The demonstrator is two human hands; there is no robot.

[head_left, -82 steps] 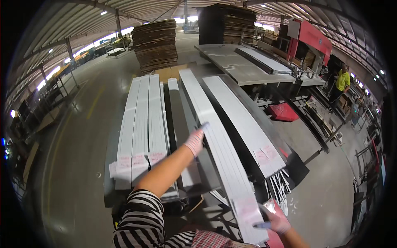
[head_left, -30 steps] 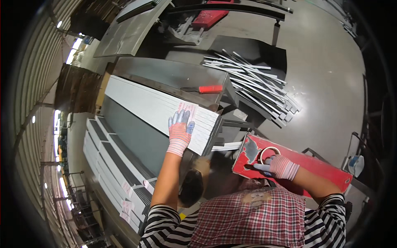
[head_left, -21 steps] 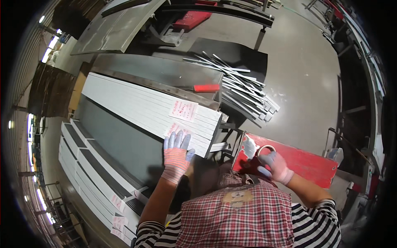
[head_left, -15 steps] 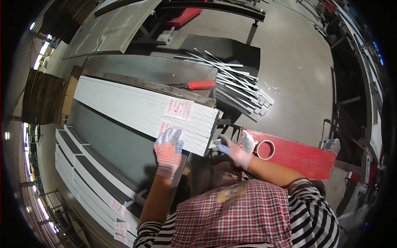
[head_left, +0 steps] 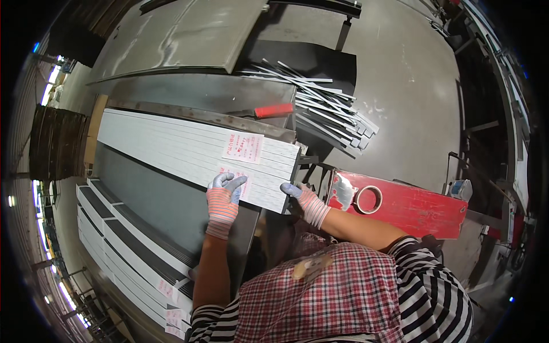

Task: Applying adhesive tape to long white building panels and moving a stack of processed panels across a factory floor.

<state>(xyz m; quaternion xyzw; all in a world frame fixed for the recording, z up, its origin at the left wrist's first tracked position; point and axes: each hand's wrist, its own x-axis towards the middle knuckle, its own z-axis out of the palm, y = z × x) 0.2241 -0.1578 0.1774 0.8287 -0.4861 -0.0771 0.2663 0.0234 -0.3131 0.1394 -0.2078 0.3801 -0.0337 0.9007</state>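
Observation:
A stack of long white grained planks (head_left: 171,137) lies across the bench in front of me. Two white paper labels with red print are on its right part: one label (head_left: 243,147) shows fully, and the nearer label (head_left: 245,191) is partly under my left hand. My left hand (head_left: 223,197), in a striped glove with grey-blue fingertips, rests at the near edge, fingers and thumb apart on top. At the right end, my right hand (head_left: 306,201), gloved alike, grips the corner of the stack. Its thumb lies on top; the other fingers are mostly hidden.
Behind the stack run a metal bar (head_left: 200,119) and a red-handled tool (head_left: 273,110). A roll of tape (head_left: 368,200) sits on a red box (head_left: 417,211) at right. Thin white strips (head_left: 326,106) lie piled beyond the bench. More labelled planks (head_left: 120,240) are stacked at near left.
My right hand has moved from beside the stack's end onto its corner, thumb on top. My left hand has shifted slightly left and its fingers have bent. The view has tilted slightly.

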